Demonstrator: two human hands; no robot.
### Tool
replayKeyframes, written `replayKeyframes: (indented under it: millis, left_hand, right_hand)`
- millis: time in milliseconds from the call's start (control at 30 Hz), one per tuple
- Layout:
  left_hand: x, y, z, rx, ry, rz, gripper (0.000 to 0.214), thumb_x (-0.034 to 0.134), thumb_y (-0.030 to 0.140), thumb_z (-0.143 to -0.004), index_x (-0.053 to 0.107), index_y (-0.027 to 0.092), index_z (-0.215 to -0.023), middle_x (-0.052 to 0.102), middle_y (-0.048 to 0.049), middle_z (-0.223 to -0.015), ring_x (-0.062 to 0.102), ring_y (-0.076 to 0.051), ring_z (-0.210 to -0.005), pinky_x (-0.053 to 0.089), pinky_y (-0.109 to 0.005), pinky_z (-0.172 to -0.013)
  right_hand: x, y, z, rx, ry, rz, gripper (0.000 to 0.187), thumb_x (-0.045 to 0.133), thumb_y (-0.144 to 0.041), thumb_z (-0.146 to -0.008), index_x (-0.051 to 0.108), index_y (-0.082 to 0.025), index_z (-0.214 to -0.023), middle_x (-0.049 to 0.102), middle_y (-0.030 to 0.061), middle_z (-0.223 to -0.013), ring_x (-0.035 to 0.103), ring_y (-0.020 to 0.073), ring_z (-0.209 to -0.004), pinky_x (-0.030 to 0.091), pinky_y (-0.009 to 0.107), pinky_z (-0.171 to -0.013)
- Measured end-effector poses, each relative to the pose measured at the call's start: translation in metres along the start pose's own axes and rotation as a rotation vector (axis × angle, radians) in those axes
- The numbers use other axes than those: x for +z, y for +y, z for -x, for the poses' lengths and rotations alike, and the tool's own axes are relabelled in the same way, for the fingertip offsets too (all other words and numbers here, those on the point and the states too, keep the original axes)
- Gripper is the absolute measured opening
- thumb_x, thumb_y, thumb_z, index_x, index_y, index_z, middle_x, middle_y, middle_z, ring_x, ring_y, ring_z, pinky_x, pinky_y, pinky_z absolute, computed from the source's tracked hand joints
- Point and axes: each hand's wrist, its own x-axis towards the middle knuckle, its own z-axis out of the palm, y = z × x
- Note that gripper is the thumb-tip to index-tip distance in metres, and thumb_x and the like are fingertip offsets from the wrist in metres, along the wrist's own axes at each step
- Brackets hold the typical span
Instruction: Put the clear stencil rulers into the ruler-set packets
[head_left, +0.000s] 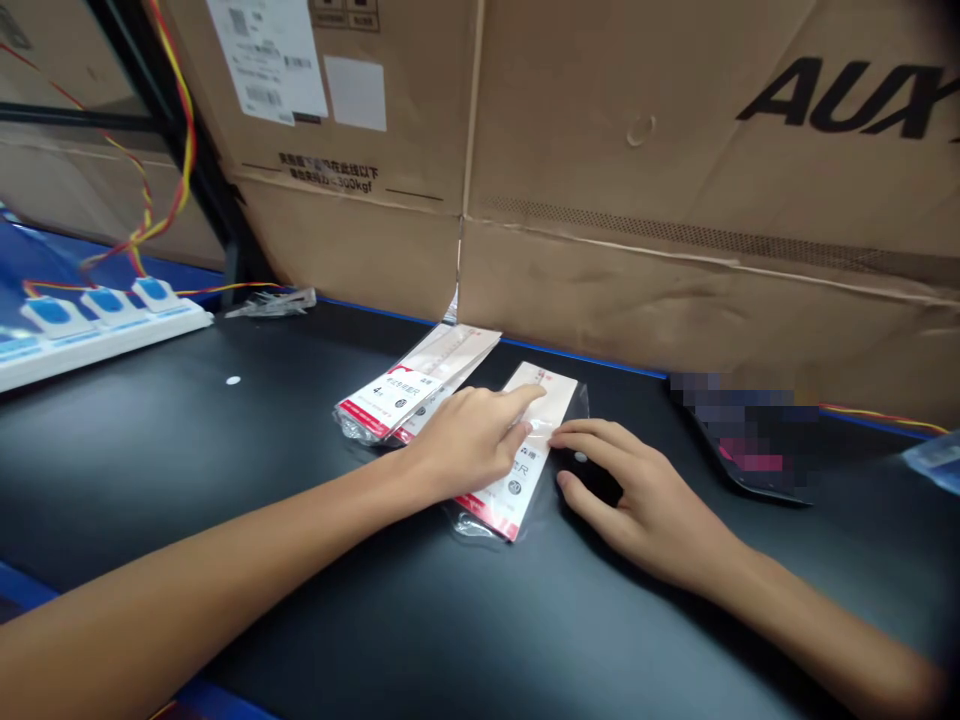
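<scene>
My left hand (471, 438) lies on a long clear-wrapped packet (541, 405) with a red and white end, its index finger stretched out along the packet. My right hand (637, 490) rests beside the packet's right edge, fingertips touching the wrapper, fingers curved and apart. A small stack of similar packets (427, 380) lies just left of the left hand on the black table (300, 480).
Large cardboard boxes (675, 180) stand along the back of the table. A white strip with blue buttons (97, 320) and red-yellow wires (176, 150) sits at the far left. A dark flat object (750, 445), partly blurred, lies at the right.
</scene>
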Motion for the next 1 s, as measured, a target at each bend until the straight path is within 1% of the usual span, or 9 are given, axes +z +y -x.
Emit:
replayKeyframes:
  millis: [100, 233, 367, 433, 500, 600, 700, 867, 1000]
  left_hand:
    - [-0.002, 0.002, 0.0, -0.001, -0.004, -0.019, 0.038, 0.044, 0.026, -0.099, 0.054, 0.024, -0.135, 0.074, -0.0035, -0.088, 0.07, -0.024, -0.08, 0.048, -0.031, -0.069]
    - [-0.003, 0.004, 0.001, -0.001, -0.009, -0.039, 0.039, 0.041, 0.025, -0.099, 0.053, 0.023, -0.136, 0.074, -0.0039, -0.086, 0.071, -0.025, -0.08, 0.049, -0.032, -0.068]
    - [-0.002, 0.005, 0.001, -0.001, 0.001, -0.052, 0.045, 0.04, 0.021, -0.097, 0.048, 0.022, -0.142, 0.074, -0.0046, -0.087, 0.071, -0.027, -0.081, 0.051, -0.036, -0.071]
    - [-0.001, 0.005, 0.001, 0.003, 0.004, -0.038, 0.049, 0.04, 0.019, -0.096, 0.046, 0.022, -0.144, 0.075, -0.0049, -0.087, 0.071, -0.028, -0.081, 0.052, -0.037, -0.072]
    - [-0.001, 0.004, 0.001, 0.014, 0.005, -0.007, 0.053, 0.042, 0.018, -0.094, 0.044, 0.021, -0.147, 0.075, -0.0057, -0.091, 0.071, -0.027, -0.082, 0.052, -0.037, -0.074]
    - [-0.001, 0.002, 0.001, 0.022, 0.025, 0.063, 0.054, 0.044, 0.016, -0.092, 0.045, 0.021, -0.146, 0.076, -0.0057, -0.094, 0.071, -0.026, -0.083, 0.053, -0.037, -0.076]
    - [-0.002, 0.002, 0.001, 0.024, 0.059, 0.143, 0.052, 0.045, 0.014, -0.091, 0.047, 0.023, -0.143, 0.076, -0.0044, -0.097, 0.071, -0.023, -0.084, 0.053, -0.033, -0.074]
    - [-0.003, 0.002, 0.001, 0.047, 0.092, 0.198, 0.051, 0.043, 0.013, -0.093, 0.047, 0.025, -0.142, 0.075, -0.0037, -0.11, 0.071, -0.021, -0.095, 0.054, -0.033, -0.081]
    - [-0.001, 0.0, 0.0, 0.05, 0.07, 0.163, 0.049, 0.044, 0.015, -0.094, 0.047, 0.024, -0.141, 0.071, -0.0054, -0.12, 0.069, -0.023, -0.106, 0.053, -0.035, -0.09]
  right_hand:
    - [0.001, 0.001, 0.0, 0.001, 0.005, 0.015, 0.03, 0.057, -0.028, -0.094, 0.062, -0.024, -0.123, 0.063, 0.0104, -0.131, 0.061, 0.027, -0.118, 0.052, 0.047, -0.102]
    - [0.002, 0.002, 0.001, 0.023, 0.0, 0.044, 0.037, 0.056, -0.031, -0.095, 0.061, -0.021, -0.13, 0.06, 0.012, -0.136, 0.06, 0.0273, -0.123, 0.051, 0.046, -0.106]
    - [0.002, 0.003, 0.0, 0.035, -0.047, 0.09, 0.048, 0.052, -0.035, -0.097, 0.053, -0.018, -0.142, 0.051, 0.0131, -0.149, 0.052, 0.0278, -0.133, 0.044, 0.048, -0.113]
    - [0.002, 0.003, -0.001, 0.022, -0.086, 0.106, 0.051, 0.05, -0.036, -0.099, 0.048, -0.02, -0.148, 0.046, 0.0116, -0.154, 0.048, 0.0274, -0.136, 0.042, 0.049, -0.115]
    - [0.001, 0.003, -0.001, -0.009, -0.123, 0.114, 0.053, 0.049, -0.035, -0.1, 0.044, -0.025, -0.152, 0.041, 0.0086, -0.159, 0.046, 0.0269, -0.138, 0.041, 0.049, -0.115]
    - [-0.001, 0.002, -0.001, -0.051, -0.167, 0.118, 0.054, 0.047, -0.036, -0.102, 0.038, -0.032, -0.155, 0.036, 0.0057, -0.163, 0.047, 0.0272, -0.136, 0.044, 0.05, -0.111]
    - [-0.005, -0.001, -0.001, -0.068, -0.203, 0.111, 0.055, 0.046, -0.036, -0.102, 0.035, -0.035, -0.156, 0.034, 0.0057, -0.163, 0.051, 0.0278, -0.129, 0.047, 0.052, -0.106]
    - [-0.009, -0.006, -0.003, -0.085, -0.244, 0.108, 0.052, 0.045, -0.035, -0.102, 0.038, -0.035, -0.154, 0.038, 0.0046, -0.162, 0.052, 0.0284, -0.125, 0.047, 0.053, -0.104]
    - [-0.009, -0.007, 0.0, -0.058, -0.243, 0.152, 0.052, 0.044, -0.037, -0.102, 0.038, -0.033, -0.154, 0.038, 0.0041, -0.162, 0.05, 0.0291, -0.124, 0.046, 0.053, -0.103]
